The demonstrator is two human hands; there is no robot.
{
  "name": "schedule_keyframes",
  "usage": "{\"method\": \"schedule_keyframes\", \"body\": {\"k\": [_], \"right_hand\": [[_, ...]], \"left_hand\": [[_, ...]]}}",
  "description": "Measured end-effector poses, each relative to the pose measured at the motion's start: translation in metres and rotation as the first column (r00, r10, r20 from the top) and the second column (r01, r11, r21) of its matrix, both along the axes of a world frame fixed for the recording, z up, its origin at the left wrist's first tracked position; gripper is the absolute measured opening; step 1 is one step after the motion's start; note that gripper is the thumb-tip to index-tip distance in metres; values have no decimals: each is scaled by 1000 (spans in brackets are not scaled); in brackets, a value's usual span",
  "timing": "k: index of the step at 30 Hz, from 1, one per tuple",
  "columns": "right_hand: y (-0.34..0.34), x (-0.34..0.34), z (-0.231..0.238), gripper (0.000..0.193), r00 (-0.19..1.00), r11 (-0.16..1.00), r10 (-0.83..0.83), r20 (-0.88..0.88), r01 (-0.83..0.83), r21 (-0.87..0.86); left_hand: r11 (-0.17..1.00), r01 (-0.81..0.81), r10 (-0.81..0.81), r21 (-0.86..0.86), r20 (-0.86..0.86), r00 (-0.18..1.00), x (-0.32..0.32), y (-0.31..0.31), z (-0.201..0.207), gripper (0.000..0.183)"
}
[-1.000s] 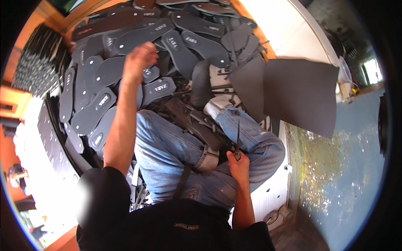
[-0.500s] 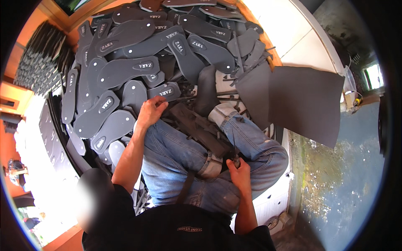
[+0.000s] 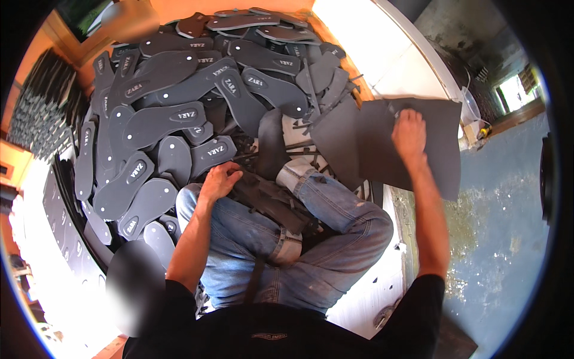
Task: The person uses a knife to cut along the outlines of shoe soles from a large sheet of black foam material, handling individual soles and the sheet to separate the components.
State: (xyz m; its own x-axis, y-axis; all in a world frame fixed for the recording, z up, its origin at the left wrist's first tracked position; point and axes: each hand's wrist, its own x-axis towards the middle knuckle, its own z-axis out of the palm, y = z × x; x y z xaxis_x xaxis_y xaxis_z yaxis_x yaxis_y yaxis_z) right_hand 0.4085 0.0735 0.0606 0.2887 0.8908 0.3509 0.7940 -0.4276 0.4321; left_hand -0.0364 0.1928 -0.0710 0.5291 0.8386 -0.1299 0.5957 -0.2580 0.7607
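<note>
My right hand (image 3: 410, 135) is stretched out over a flat dark grey sheet (image 3: 436, 158). Its fingers are closed, with a small greyish thing at the fingertips too little to make out. Beside my bent knee, my left hand (image 3: 219, 181) holds nothing, its fingers loosely curved and apart. Just beyond it lies a grey sandal sole (image 3: 214, 154) with a pale print, at the near edge of a big heap of such soles (image 3: 164, 124). Between my crossed legs sits a bunch of dark offcuts (image 3: 269, 200).
More dark sheet (image 3: 335, 140) and cut scraps (image 3: 327, 78) lie left of the flat sheet. A stack of dark pieces (image 3: 42, 105) stands at the far left. At the right, a worn blue-grey floor (image 3: 502, 209) borders the white surface. A blurred dark rounded shape (image 3: 136, 275) is at lower left.
My right hand has gone from my lap out to the sheet at the far right. My left hand has drawn slightly away from the sole. The whole view has shifted a little.
</note>
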Motion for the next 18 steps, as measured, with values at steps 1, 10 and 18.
{"method": "schedule_keyframes", "body": {"k": [1, 10, 18], "right_hand": [[13, 23, 9, 24, 998, 999, -11, 61, 14, -45], [48, 81, 47, 26, 954, 894, -295, -55, 255, -368], [23, 50, 106, 37, 858, 820, -404, -316, 187, -542]], "left_hand": [[1000, 1, -2, 21, 18, 1000, 0, 1, -5, 29], [999, -29, 31, -31, 89, 996, -5, 2, -8, 27], [1000, -14, 15, -13, 85, 996, -4, 7, -19, 24]]}}
